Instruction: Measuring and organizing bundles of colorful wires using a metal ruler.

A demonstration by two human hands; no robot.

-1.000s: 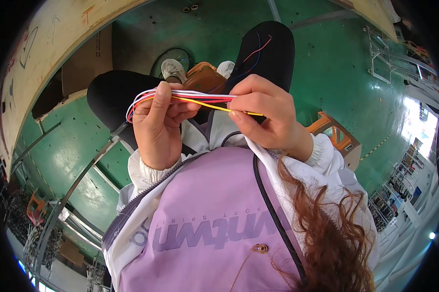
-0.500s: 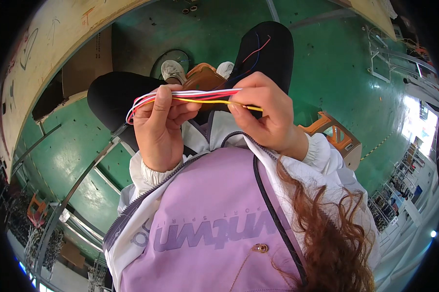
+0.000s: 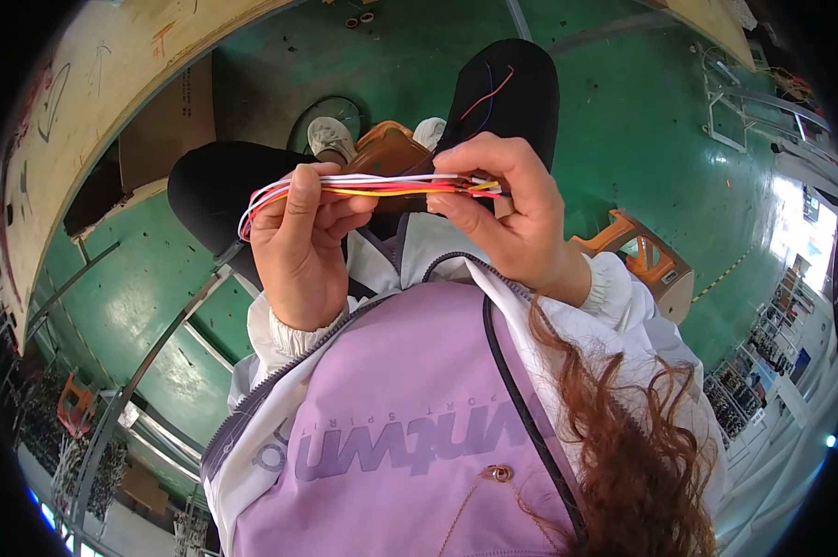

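Note:
A bundle of thin wires (image 3: pixel 391 183), white, red and yellow, stretches between my two hands above my lap. My left hand (image 3: pixel 300 243) is closed on it, the thumb pressing from above, and the wires loop round past the fingers on the left. At the other end, my right hand (image 3: pixel 507 206) pinches the bundle between thumb and fingers. Several wire ends stick out there, lying close together beside the right fingertips. A loose red wire and a blue wire (image 3: pixel 489 97) rest on my right thigh in black trousers.
An orange stool (image 3: pixel 643 262) stands on the green floor to the right. Another orange object (image 3: pixel 387 148) is between my shoes. A wooden board (image 3: pixel 94 111) curves along the upper left, a cardboard box (image 3: pixel 170 121) beside it. Metal frame bars (image 3: pixel 173 325) run along the left.
The yellow wire, which slanted apart under my right fingers, now lies in with the others. My right fingers have shifted, and more wire ends show there. My left hand keeps its grip.

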